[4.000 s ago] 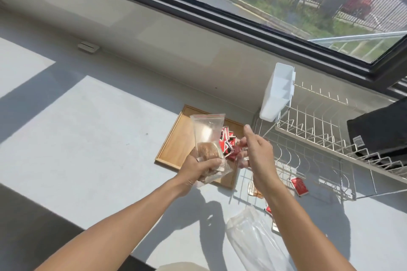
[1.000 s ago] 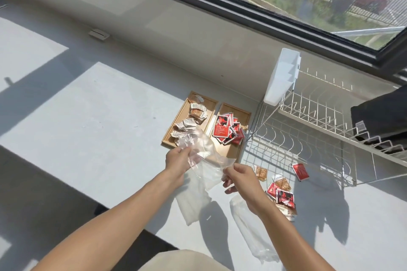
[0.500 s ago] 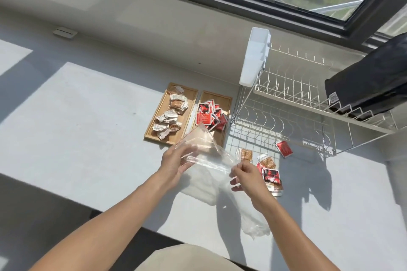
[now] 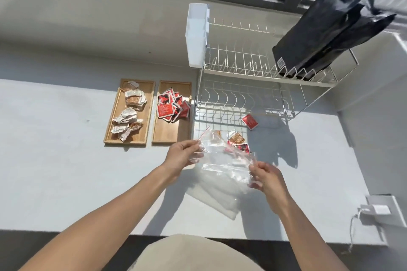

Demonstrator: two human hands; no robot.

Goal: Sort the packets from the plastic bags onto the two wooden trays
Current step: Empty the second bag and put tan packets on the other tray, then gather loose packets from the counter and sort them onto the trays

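Two wooden trays lie side by side on the grey counter. The left tray [image 4: 116, 116] holds several white-and-brown packets [image 4: 128, 114]. The right tray [image 4: 171, 134] holds a heap of red packets [image 4: 172, 105]. My left hand [image 4: 182, 156] and my right hand [image 4: 265, 177] both pinch a clear zip plastic bag [image 4: 224, 156] stretched between them above the counter. A second clear bag [image 4: 217, 196] lies flat below it. Loose packets [image 4: 236, 139] lie behind the held bag, and one red packet [image 4: 250, 121] sits under the rack.
A white wire dish rack [image 4: 253, 86] stands right of the trays, with a white plastic holder [image 4: 196, 35] on its left end and black bags [image 4: 323, 35] on its top shelf. A window runs along the back. A charger and outlet [image 4: 378, 210] sit at the right edge.
Four seconds ago my left hand held a bag with brown packets; those now lie on the left tray. Since then both hands carried the empty bag rightward, nearer the loose packets.
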